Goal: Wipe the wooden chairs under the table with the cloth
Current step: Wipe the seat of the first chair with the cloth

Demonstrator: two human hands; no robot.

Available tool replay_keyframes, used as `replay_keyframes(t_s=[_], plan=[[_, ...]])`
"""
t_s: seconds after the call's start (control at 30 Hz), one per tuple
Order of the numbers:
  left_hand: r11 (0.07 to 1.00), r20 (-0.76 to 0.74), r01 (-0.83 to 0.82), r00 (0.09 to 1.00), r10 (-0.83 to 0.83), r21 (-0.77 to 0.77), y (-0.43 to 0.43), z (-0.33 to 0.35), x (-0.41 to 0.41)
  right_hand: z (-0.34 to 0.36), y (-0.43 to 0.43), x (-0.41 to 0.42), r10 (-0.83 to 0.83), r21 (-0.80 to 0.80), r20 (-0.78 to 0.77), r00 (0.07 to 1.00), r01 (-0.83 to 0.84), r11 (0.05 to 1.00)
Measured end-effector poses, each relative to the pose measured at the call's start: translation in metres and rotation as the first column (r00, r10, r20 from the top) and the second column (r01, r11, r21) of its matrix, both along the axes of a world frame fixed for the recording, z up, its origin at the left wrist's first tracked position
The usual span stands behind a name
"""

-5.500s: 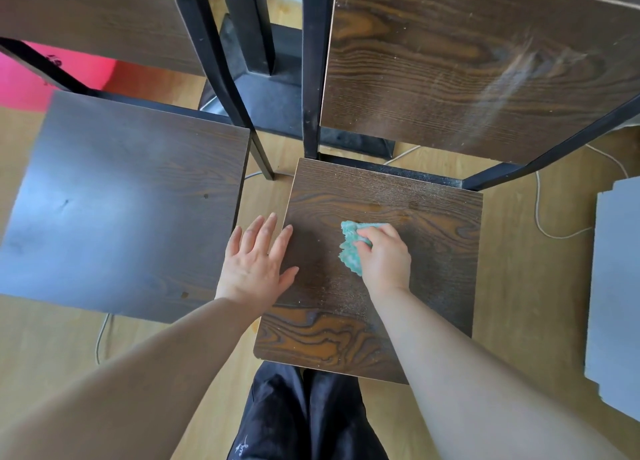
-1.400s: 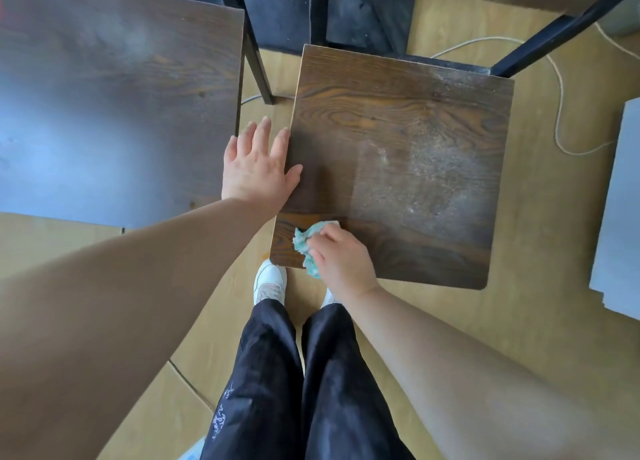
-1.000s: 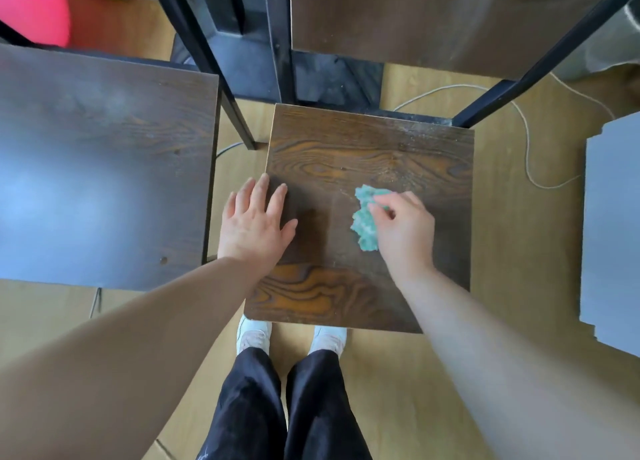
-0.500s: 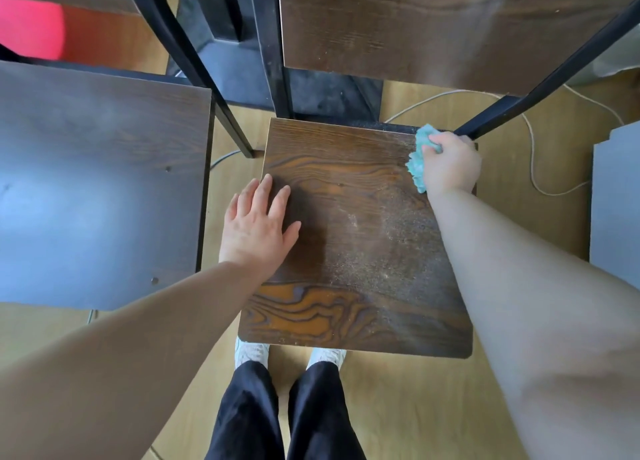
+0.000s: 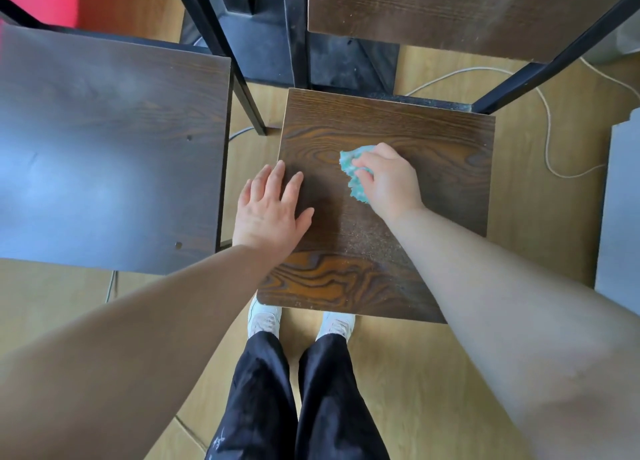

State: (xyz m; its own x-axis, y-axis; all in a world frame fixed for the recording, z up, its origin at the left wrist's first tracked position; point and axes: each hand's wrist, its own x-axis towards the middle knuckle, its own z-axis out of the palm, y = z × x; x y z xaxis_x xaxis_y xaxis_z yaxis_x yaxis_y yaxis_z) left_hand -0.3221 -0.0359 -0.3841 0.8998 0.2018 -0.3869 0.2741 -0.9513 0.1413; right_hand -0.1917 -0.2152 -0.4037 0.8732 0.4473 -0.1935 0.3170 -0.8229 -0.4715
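Head view, nearest first: your white shoes point(image 5: 265, 321) stand at the front edge of the brown wood-grain chair seat point(image 5: 433, 161). Your left hand point(image 5: 272, 213) lies flat, fingers straight, steadying its left edge. Your right hand point(image 5: 389, 180) has its fingers curled round the crumpled teal cloth point(image 5: 349, 163), pressed mid-seat. You look mid-wipe; dust point(image 5: 375, 243) speckles the near half, so sweep there next, then the dark wooden chair seat point(image 5: 110, 147) beside.

We can read no text, label, brand or number anywhere here. The only mark we find is a small white print point(image 5: 219, 441) low on the left leg of the black trousers point(image 5: 263, 400), and it is too small and blurred for us to make out.
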Motion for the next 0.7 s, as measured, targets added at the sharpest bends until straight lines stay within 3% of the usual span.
replay_keyframes(t_s=[0.23,0.43,0.53,0.63,0.7], plan=[[1.0,0.014,-0.002,1.0,0.002,0.0,0.004,0.0,-0.023,0.0,-0.009,-0.099,0.177,0.026,-0.009,0.984,-0.177,0.984],[1.0,0.023,-0.012,1.0,0.012,0.011,0.007,-0.001,-0.025,0.001,-0.004,-0.183,0.325,-0.029,-0.115,0.939,-0.33,0.944],[1.0,0.04,0.001,0.999,-0.002,0.022,0.007,-0.003,-0.017,0.005,0.004,-0.207,0.211,0.04,-0.26,0.942,-0.208,0.977],[1.0,0.06,0.019,0.998,-0.02,0.024,0.006,-0.004,-0.007,0.008,-0.003,-0.203,0.198,0.099,-0.213,0.957,-0.181,0.979],[0.999,0.058,0.035,0.998,-0.037,0.034,0.005,-0.004,0.001,0.017,-0.016,-0.182,0.092,0.137,-0.174,0.981,-0.068,0.988]])
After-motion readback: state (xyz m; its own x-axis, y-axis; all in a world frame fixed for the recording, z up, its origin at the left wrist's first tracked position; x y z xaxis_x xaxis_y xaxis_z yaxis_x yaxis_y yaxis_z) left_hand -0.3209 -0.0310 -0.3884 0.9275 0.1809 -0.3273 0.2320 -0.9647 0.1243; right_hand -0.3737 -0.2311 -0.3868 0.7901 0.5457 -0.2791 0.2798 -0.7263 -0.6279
